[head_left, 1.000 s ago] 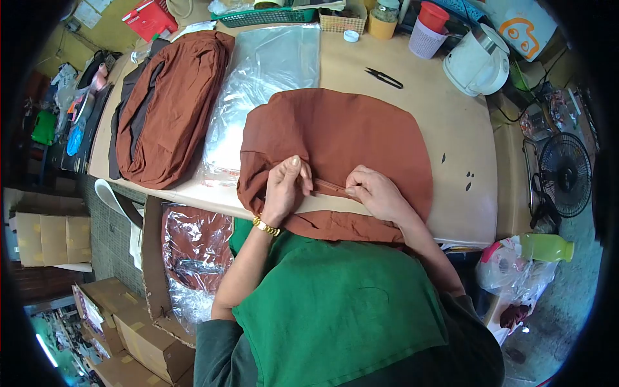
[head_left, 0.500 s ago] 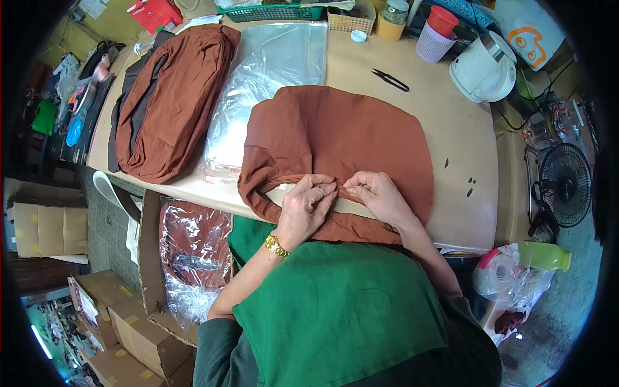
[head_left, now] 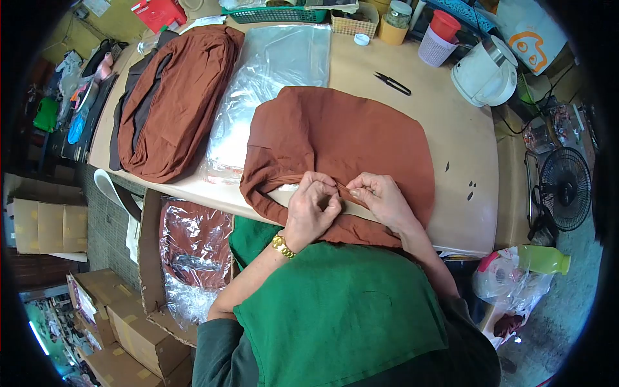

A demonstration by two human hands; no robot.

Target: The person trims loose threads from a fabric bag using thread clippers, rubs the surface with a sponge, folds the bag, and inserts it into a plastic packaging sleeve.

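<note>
A rust-brown fabric bag (head_left: pixel 367 132) lies on the table in front of me, with an opening along its near side. My left hand (head_left: pixel 313 206), with a gold watch at the wrist, pinches the upper edge of that opening. Just to its right, my right hand (head_left: pixel 380 197) has its fingertips closed on the same edge. The fingertips of both hands nearly meet, and whatever fine detail lies between them is too small to make out. Thread snips (head_left: pixel 392 82) rest on the table beyond the bag.
Another brown bag (head_left: pixel 184 97) lies at the left, beside clear plastic sleeves (head_left: pixel 277 55). A white kettle (head_left: pixel 483 74) and a purple cup (head_left: pixel 435 48) stand at the back right. Below the table's left edge, a carton (head_left: pixel 151 258) holds a plastic-wrapped brown item (head_left: pixel 196 238).
My left hand's fingers have curled and shifted slightly, while my right hand has moved a little to the right along the edge. The bag stays in place.
</note>
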